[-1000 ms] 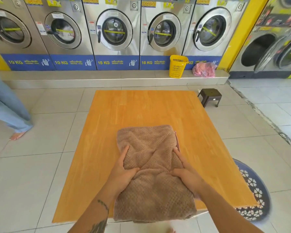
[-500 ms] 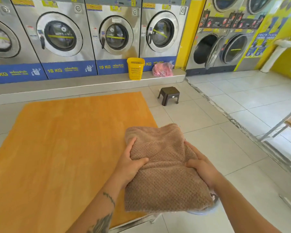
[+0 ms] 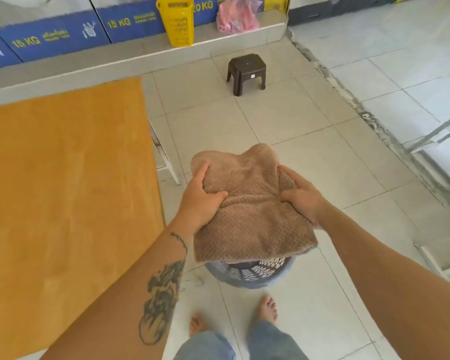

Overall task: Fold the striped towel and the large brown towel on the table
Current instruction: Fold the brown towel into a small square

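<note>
The folded brown waffle-weave towel (image 3: pixel 252 224) is off the orange wooden tabletop (image 3: pixel 63 190), past its right edge, above the grey-blue perforated plastic basket (image 3: pixel 244 278). The left hand (image 3: pixel 200 201) and the right hand (image 3: pixel 303 201) clamp opposite sides, thumbs on top, likely so the folds hold while it goes in

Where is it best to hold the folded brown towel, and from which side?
Probably at its two side edges, near the middle, coming from left and right at once, as the left hand and right hand do, thumbs on top. The towel is a soft, thick stack, and its near end droops over the basket.
</note>
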A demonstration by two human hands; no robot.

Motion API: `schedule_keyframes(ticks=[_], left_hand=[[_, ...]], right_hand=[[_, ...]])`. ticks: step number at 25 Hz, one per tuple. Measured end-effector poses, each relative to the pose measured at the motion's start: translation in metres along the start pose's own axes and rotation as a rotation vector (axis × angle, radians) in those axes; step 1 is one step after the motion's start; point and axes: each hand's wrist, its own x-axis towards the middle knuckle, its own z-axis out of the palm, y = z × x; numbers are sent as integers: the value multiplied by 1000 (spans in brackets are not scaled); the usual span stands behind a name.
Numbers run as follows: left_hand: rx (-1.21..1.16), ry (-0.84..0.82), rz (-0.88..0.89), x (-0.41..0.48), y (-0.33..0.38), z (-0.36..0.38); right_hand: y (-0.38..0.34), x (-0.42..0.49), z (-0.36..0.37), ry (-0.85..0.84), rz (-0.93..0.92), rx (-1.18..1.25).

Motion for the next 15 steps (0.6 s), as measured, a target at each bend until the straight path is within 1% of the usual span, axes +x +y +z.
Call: schedule_keyframes(ticks=[3,6,9,11,15], left_hand=[[47,-6,-117,34,-38,41],[80,-35,-317,69,-108,85],[117,-93,-499,107,-175,125],[111,-107,-556,134,-217,147],[92,-115,-573,179,-278,176]], right_hand=[[52,51,-3,-41,117,-39],[126,107,12,-117,294,-77],[202,159,29,-170,460,-52],[246,195,40,-178,530,-36],[294,250,56,-182,537,-14]])
